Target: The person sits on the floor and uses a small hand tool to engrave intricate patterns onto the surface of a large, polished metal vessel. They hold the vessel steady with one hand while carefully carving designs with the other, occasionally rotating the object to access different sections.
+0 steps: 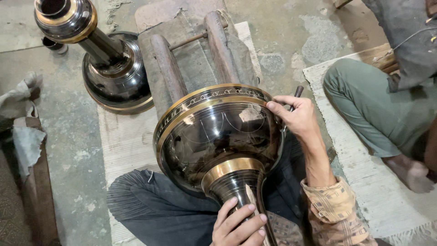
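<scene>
A big dark metal vase (218, 136) lies tilted across my lap on the floor, its wide bowl resting against a wooden cradle (191, 59). The body is glossy black, faintly scribed with arcs; a brass band with an engraved pattern rings the rim, and another brass collar sits where the bowl narrows to the neck. A second, matching vase (114, 73) stands on the woven mat (125, 141) near its far left corner. My right hand (298, 116) presses on the rim, closed round a thin tool (297, 94). My left hand (239, 225) is wrapped around the neck.
</scene>
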